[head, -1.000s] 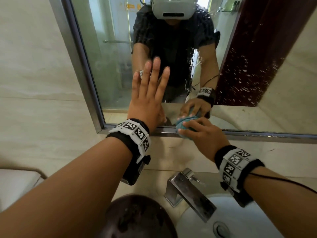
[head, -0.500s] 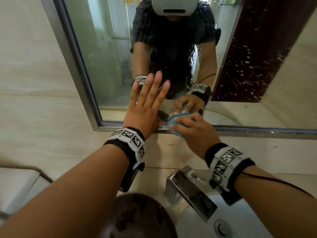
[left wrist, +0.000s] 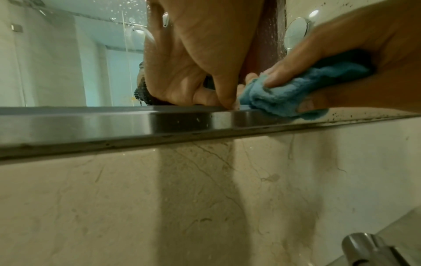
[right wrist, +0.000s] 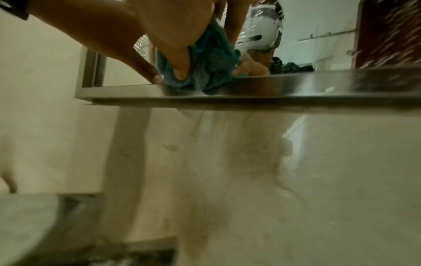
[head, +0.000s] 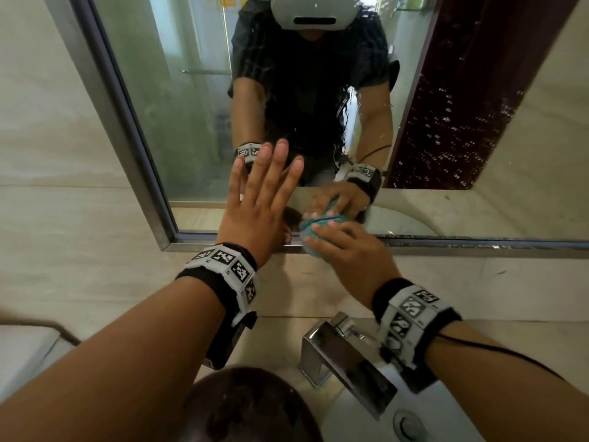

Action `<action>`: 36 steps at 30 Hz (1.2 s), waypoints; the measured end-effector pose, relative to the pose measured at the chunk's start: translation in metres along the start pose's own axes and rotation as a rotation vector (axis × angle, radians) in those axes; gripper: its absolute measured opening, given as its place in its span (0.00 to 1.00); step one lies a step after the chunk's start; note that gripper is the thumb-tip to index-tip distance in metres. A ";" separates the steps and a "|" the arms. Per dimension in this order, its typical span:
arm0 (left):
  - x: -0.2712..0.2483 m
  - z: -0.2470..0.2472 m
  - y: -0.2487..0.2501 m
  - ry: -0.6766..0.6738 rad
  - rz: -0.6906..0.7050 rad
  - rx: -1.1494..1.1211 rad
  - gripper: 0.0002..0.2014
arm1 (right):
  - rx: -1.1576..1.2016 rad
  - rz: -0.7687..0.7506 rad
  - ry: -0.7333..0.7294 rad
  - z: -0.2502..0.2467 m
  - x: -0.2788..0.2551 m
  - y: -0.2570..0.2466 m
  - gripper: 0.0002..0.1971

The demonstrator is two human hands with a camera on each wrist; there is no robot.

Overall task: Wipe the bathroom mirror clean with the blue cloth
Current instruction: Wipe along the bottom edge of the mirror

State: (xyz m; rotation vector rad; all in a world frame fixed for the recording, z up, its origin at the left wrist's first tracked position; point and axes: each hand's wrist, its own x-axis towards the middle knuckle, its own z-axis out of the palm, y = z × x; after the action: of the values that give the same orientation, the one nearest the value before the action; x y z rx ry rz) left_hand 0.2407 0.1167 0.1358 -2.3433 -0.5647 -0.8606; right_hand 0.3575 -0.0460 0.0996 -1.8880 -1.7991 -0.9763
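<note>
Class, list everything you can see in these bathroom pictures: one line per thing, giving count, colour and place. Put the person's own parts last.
mirror: one, steel-framed, on the wall above the basin, water spots on the glass
blue cloth: one, blue, bunched at the mirror's lower edge
tap: one, chrome, below the mirror at the basin
basin: one, white, bottom right
drain: one, metal, in the basin
wall: beige marble, around and under the mirror
wrist bands: two, black with white marker patches
left hand: fingers straight, flat against the glass
right hand: gripping the blue cloth
</note>
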 end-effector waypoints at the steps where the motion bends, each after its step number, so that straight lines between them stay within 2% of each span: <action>1: 0.000 -0.001 0.000 -0.026 0.001 0.009 0.57 | -0.027 0.010 -0.020 -0.007 -0.008 0.009 0.25; 4: 0.000 -0.001 -0.002 -0.035 0.011 0.004 0.58 | -0.119 0.069 -0.112 -0.030 -0.021 0.029 0.28; 7: 0.001 0.000 0.000 -0.002 0.000 -0.023 0.57 | -0.141 0.090 -0.186 -0.032 -0.006 0.021 0.25; 10: -0.001 -0.013 0.002 -0.002 0.008 -0.047 0.55 | -0.101 0.065 -0.154 -0.034 0.029 0.008 0.21; 11: 0.002 -0.022 -0.002 0.010 0.014 -0.067 0.55 | -0.087 0.041 -0.128 -0.043 0.046 0.009 0.18; 13: 0.016 -0.046 -0.013 0.087 0.024 -0.123 0.52 | -0.088 0.028 0.022 -0.074 0.086 0.013 0.15; 15: 0.040 -0.072 -0.028 0.156 0.027 -0.171 0.52 | -0.048 0.149 0.200 -0.106 0.120 0.024 0.16; 17: 0.068 -0.092 -0.038 0.137 0.000 -0.182 0.58 | 0.002 0.258 0.343 -0.116 0.133 0.032 0.18; 18: 0.080 -0.097 -0.039 0.109 -0.021 -0.165 0.59 | -0.025 0.253 0.367 -0.111 0.132 0.031 0.18; 20: 0.094 -0.099 -0.036 0.067 -0.054 -0.126 0.54 | -0.138 0.074 0.277 -0.085 0.113 0.029 0.16; 22: 0.097 -0.092 -0.030 0.062 -0.090 -0.082 0.45 | -0.175 -0.182 0.069 -0.063 0.090 0.030 0.17; 24: 0.096 -0.088 -0.028 0.017 -0.104 -0.045 0.50 | -0.131 -0.259 -0.049 -0.073 0.086 0.033 0.15; 26: 0.096 -0.089 -0.028 -0.016 -0.091 -0.057 0.63 | -0.086 -0.180 0.079 -0.096 0.106 0.038 0.16; 27: 0.096 -0.090 -0.028 -0.021 -0.091 -0.060 0.69 | -0.069 -0.074 0.176 -0.111 0.124 0.043 0.17; 29: 0.096 -0.088 -0.030 -0.010 -0.093 -0.034 0.74 | -0.009 0.151 0.366 -0.134 0.160 0.051 0.19; 30: 0.096 -0.086 -0.031 -0.010 -0.092 -0.021 0.74 | 0.011 0.210 0.418 -0.134 0.169 0.050 0.20; 31: 0.095 -0.085 -0.031 -0.016 -0.090 -0.012 0.74 | 0.014 0.208 0.434 -0.126 0.168 0.046 0.20; 32: 0.095 -0.084 -0.032 -0.023 -0.085 -0.004 0.73 | 0.002 0.146 0.399 -0.113 0.157 0.041 0.20; 35: 0.095 -0.083 -0.033 0.024 -0.076 -0.038 0.64 | -0.074 -0.194 0.149 -0.070 0.099 0.028 0.13; 36: 0.095 -0.083 -0.034 0.023 -0.075 -0.046 0.63 | -0.075 -0.228 0.066 -0.070 0.091 0.029 0.13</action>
State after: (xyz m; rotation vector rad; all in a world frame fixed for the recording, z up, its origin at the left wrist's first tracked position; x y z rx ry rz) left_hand 0.2516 0.1065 0.2657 -2.3637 -0.6331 -0.9424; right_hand 0.3648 -0.0313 0.2170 -1.6975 -1.9962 -1.1841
